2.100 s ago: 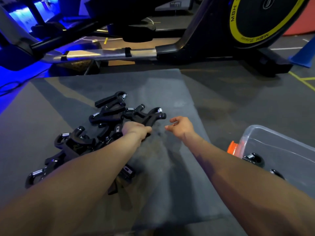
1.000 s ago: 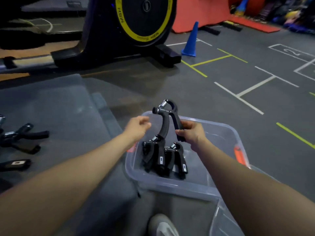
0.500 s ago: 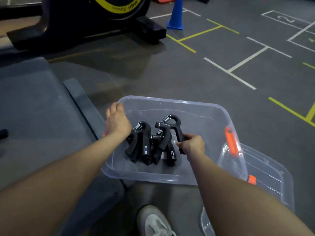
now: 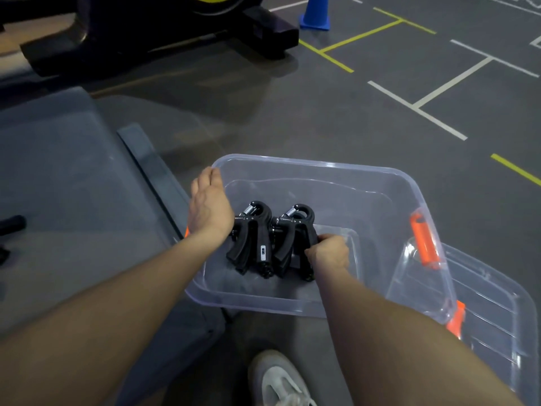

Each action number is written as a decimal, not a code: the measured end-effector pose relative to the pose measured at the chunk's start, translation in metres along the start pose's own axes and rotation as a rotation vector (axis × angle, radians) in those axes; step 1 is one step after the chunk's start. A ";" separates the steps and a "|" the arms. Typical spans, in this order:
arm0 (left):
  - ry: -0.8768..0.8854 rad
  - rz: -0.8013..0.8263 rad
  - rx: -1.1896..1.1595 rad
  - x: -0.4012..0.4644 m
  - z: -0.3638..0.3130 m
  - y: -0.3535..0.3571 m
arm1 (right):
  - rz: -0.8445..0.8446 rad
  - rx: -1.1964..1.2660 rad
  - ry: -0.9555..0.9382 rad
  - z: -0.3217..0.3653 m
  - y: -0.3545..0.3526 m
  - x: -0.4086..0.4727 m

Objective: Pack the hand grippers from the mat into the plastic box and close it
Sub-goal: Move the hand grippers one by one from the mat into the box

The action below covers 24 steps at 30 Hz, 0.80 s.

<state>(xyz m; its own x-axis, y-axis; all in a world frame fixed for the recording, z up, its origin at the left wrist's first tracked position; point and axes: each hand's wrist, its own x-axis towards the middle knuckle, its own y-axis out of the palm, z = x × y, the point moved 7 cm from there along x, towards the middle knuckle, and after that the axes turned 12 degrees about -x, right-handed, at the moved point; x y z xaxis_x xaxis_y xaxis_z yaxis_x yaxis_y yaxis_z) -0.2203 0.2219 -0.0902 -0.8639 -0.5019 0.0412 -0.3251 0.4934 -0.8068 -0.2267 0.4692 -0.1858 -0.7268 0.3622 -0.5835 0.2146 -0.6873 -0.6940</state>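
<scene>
Black hand grippers (image 4: 270, 240) are standing side by side, spring ends up, in the clear plastic box (image 4: 307, 167) that is sitting open on the floor beside the grey mat (image 4: 73, 177). Its clear, orange-latched lid (image 4: 494, 312) is lying just right of it.

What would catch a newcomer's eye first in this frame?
Probably the black hand grippers standing side by side in the clear plastic box on the floor at centre, with the right hand gripping the rightmost one and the left hand resting on the box's left rim. Next, the bright orange latch on the box's right side, and the blue cone at the top.
</scene>
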 end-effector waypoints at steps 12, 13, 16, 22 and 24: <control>0.025 -0.003 -0.003 0.001 -0.001 0.000 | 0.045 0.064 -0.020 -0.005 0.005 0.003; 0.027 -0.004 -0.003 0.001 0.000 0.000 | 0.048 0.089 -0.015 -0.006 0.005 0.004; 0.025 -0.003 -0.009 0.001 0.000 0.000 | 0.069 0.203 -0.002 -0.008 0.007 0.009; 0.009 0.085 -0.092 0.006 0.002 -0.003 | 0.110 0.382 -0.128 0.015 0.003 0.001; -0.018 0.134 -0.159 0.006 0.004 -0.009 | 0.087 0.351 -0.224 0.034 -0.005 -0.010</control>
<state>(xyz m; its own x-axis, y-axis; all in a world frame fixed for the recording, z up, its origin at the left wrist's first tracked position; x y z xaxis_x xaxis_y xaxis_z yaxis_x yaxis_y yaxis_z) -0.2210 0.2114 -0.0854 -0.8971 -0.4359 -0.0722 -0.2652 0.6619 -0.7011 -0.2425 0.4481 -0.1623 -0.8477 0.1743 -0.5010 0.0744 -0.8960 -0.4377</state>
